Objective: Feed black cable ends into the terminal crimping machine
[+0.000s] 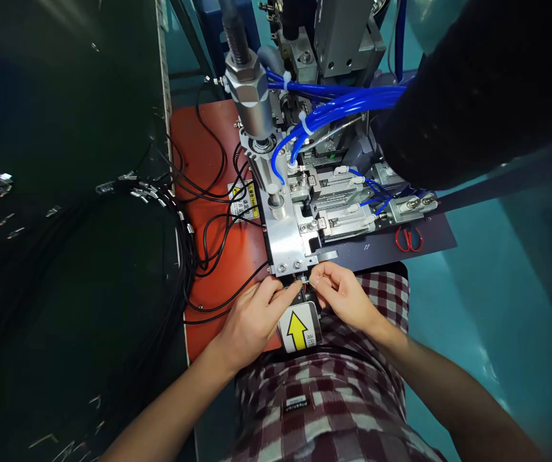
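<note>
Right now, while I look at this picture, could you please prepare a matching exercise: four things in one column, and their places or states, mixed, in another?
Things:
1. Blue flexible tubes
2. Yellow printed arrow
3. Red looped handles
4. Bare left hand

Places or states:
A. Lying on a dark, flat surface
B. Fingertips near those of the bare right hand
C. Bundled by white ties
D. Pointing away from the checked garment

Pairs: 1-C, 2-D, 3-A, 4-B.
</note>
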### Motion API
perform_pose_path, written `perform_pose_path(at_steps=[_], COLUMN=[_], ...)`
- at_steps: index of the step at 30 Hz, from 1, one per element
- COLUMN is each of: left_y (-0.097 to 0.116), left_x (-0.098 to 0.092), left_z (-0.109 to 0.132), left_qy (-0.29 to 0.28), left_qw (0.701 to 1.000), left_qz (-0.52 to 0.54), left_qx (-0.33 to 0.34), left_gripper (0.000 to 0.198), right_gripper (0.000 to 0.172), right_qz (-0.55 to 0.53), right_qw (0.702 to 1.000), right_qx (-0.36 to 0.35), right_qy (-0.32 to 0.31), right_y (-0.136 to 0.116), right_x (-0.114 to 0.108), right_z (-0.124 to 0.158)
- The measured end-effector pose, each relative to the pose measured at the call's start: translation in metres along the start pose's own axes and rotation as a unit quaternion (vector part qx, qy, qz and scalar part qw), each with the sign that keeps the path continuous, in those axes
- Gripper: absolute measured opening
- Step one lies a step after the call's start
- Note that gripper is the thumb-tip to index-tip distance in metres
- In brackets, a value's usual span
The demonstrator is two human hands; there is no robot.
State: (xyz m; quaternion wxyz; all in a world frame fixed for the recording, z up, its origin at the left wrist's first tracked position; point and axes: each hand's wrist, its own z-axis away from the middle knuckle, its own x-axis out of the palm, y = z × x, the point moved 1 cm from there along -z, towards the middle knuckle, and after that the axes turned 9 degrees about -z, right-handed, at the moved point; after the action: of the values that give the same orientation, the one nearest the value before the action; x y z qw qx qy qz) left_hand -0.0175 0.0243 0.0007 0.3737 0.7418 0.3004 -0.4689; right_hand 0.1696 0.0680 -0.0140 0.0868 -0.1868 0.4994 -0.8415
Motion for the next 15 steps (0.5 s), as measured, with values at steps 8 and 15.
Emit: perform_pose_path(at_steps=[8,15], left_y=[0.0003,0.0009], left_x=[-0.0004,0.0007], left_z=[0.0005,-0.001], left_qy=[-0.002,-0.003], left_qw=[1.0,1.0], left_qz=[-0.008,-0.023], left_qx=[0.005,0.007], left_gripper=[0.038,0.037], right_gripper=[0.019,0.019], right_qz=[0.01,0.012], right_qw=[1.0,1.0], right_qx=[0.004,0.001], right_qy=[0.009,0.009], right_y=[0.0023,0.0038], right_x=[-0.0001,-0.001], right_z=[-0.0009,-0.0024])
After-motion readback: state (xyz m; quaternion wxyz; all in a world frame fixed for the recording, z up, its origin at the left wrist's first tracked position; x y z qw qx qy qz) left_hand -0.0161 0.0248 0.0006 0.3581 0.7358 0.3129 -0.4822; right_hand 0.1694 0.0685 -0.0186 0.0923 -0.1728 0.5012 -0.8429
